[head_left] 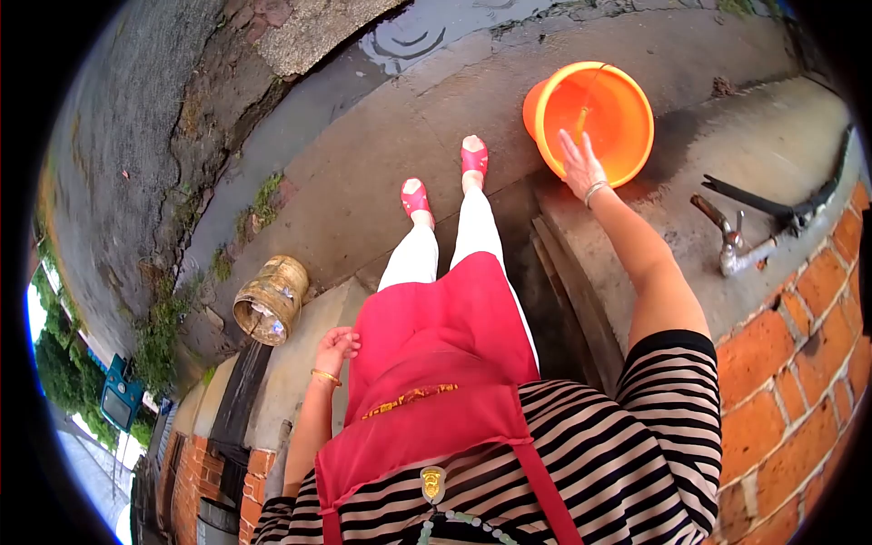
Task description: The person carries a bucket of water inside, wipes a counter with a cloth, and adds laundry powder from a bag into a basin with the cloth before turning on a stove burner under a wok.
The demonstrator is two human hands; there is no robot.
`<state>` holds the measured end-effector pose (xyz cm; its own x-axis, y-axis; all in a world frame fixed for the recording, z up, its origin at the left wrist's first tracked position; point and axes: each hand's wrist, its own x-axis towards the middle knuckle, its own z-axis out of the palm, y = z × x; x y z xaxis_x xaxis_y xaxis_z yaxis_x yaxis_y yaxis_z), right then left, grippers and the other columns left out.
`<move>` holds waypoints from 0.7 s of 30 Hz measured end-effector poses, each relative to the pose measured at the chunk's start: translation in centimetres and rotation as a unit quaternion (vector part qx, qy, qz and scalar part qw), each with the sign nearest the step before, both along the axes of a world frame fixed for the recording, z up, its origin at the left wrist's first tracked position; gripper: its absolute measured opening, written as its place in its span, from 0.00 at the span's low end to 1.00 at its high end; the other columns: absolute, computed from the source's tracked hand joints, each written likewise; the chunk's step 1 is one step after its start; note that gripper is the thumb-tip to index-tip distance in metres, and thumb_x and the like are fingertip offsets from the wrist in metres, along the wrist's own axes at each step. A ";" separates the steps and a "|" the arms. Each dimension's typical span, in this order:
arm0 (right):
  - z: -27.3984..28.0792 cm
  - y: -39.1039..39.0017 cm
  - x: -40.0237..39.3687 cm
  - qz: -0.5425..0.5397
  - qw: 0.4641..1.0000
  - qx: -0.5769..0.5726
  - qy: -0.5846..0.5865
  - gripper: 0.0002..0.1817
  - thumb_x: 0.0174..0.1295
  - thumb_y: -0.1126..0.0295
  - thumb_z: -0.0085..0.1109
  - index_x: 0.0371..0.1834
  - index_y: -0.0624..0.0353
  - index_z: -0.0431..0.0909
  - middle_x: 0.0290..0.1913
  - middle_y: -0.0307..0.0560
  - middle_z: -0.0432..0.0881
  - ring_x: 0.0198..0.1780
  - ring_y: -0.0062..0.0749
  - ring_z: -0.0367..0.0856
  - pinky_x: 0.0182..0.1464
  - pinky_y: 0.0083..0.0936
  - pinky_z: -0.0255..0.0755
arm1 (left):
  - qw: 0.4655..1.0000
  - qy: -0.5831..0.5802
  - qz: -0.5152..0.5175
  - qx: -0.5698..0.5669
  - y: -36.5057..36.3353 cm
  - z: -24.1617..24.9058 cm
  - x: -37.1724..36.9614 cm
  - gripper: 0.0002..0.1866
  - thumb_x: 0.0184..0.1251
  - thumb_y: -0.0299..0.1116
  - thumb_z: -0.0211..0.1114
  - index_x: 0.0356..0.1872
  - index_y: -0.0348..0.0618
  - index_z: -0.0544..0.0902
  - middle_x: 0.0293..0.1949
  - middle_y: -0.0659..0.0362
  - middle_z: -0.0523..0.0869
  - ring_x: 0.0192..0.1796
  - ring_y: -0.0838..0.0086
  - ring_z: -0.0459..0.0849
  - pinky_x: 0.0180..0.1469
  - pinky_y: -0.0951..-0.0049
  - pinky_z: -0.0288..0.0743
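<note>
Here, in the head view, the right hand (579, 163) reaches forward to an orange plastic bucket (599, 109) that stands on a raised concrete ledge (772, 154). The fingers spread loosely over the near rim, touching it; whether they actually clamp the rim cannot be told. The bucket tilts slightly toward the person, its mouth open to the camera. Inside, only the orange wall and a paler vertical streak show; whether it holds water cannot be told.

The left hand (337, 346) hangs at the person's side with the fingers curled loosely inward, holding nothing. Just beyond it, on the lower pavement, a woven bamboo basket (271, 299) lies tipped on its side, mouth toward the viewer, with something pale and shiny inside, too small to identify.

To the right of the bucket, well apart on the same ledge, a metal tap (729, 241) juts out from a red brick wall (817, 309). A puddle (436, 32) lies on the ground beyond the bucket.
</note>
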<state>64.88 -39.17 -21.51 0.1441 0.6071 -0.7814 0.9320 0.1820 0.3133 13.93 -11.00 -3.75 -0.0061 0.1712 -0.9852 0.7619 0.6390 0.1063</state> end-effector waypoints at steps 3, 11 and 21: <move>2.6 -0.9 1.0 -0.092 0.996 0.017 -0.009 0.25 0.56 0.53 0.49 0.56 0.52 0.72 0.72 0.49 0.40 0.73 0.44 0.30 0.66 0.46 0.45 | 1.000 -0.002 -0.022 -0.005 1.3 -0.2 -1.5 0.09 0.62 0.28 0.54 0.43 0.38 0.74 0.37 0.56 0.82 0.33 0.76 0.80 0.32 0.78 0.76; 4.7 -1.2 3.0 -0.125 0.991 -0.002 0.044 0.20 0.59 0.57 0.48 0.52 0.55 0.74 0.71 0.49 0.44 0.73 0.41 0.33 0.67 0.36 0.46 | 0.999 0.020 -0.039 0.020 4.9 0.1 -4.5 0.11 0.59 0.26 0.54 0.44 0.38 0.74 0.37 0.56 0.82 0.32 0.76 0.80 0.32 0.77 0.75; 6.6 2.2 1.9 -0.236 0.969 -0.017 -0.069 0.19 0.61 0.61 0.45 0.52 0.53 0.74 0.72 0.48 0.39 0.73 0.41 0.28 0.69 0.45 0.34 | 0.999 -0.004 -0.038 0.008 6.1 -0.2 -5.6 0.11 0.59 0.29 0.55 0.43 0.39 0.73 0.37 0.55 0.82 0.32 0.75 0.80 0.32 0.75 0.76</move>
<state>66.82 -36.96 -14.87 0.5041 0.4228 -0.7530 0.8636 -0.2413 0.4427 8.36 -4.90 -3.99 0.0163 0.1874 -0.9822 0.8077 0.5766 0.1234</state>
